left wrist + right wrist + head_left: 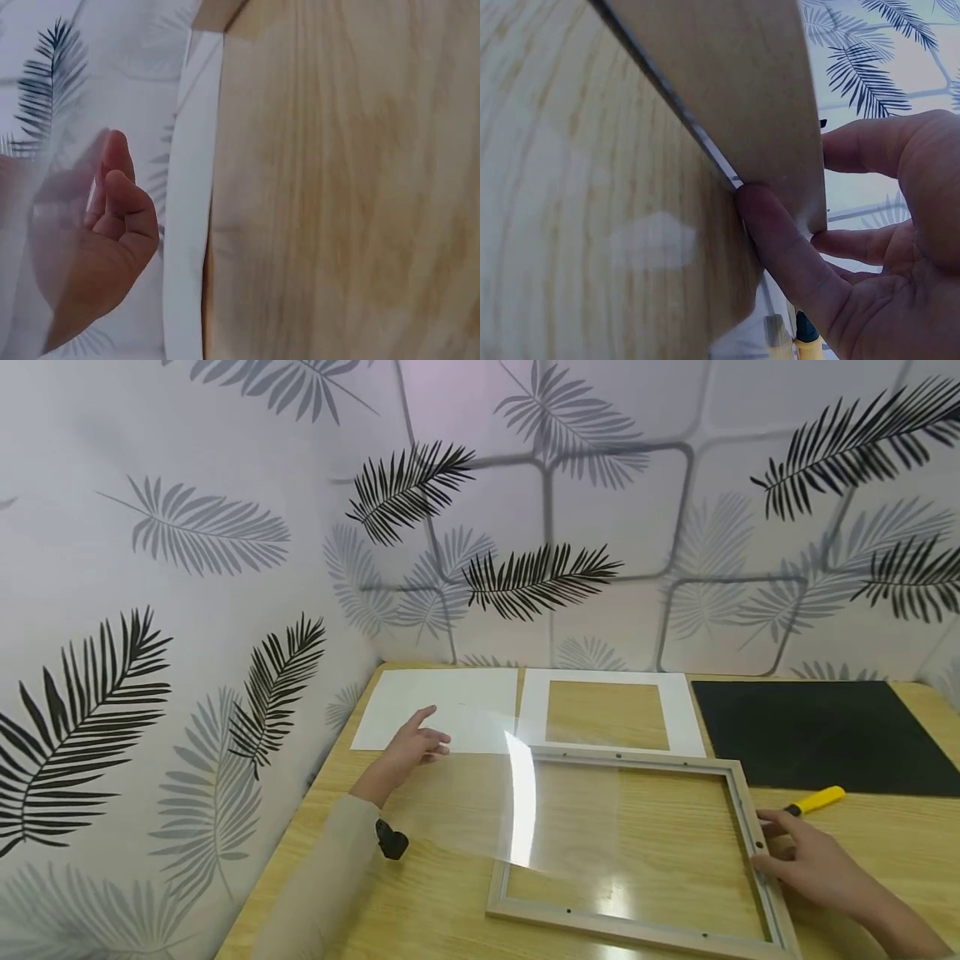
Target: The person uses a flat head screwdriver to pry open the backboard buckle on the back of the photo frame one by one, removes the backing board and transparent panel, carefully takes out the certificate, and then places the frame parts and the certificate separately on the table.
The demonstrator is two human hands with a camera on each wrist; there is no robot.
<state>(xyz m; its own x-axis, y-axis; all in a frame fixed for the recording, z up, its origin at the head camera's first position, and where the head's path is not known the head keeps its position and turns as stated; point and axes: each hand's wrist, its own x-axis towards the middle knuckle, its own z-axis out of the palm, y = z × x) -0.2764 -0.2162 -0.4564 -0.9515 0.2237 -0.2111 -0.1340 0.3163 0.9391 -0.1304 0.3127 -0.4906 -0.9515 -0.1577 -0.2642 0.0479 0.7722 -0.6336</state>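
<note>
A clear transparent sheet (522,802) with a bright streak of glare slants over the left part of a light wooden picture frame (660,762). At its left edge, my left hand (408,750) pinches the sheet between thumb and fingers; the left wrist view shows this hand (97,255) partly through the sheet. On the opposite side, my right hand (813,864) grips the right rail of the frame. Seen from the right wrist, the thumb (772,225) lies on the rail's inner edge and the fingers are on the outer side.
Along the back of the wooden table (442,902) lie a white sheet (450,702), a white mat with a rectangular window (534,718) and a black board (817,727). A yellow-handled tool (821,799) lies beside the right hand. Patterned walls border the table's left and back.
</note>
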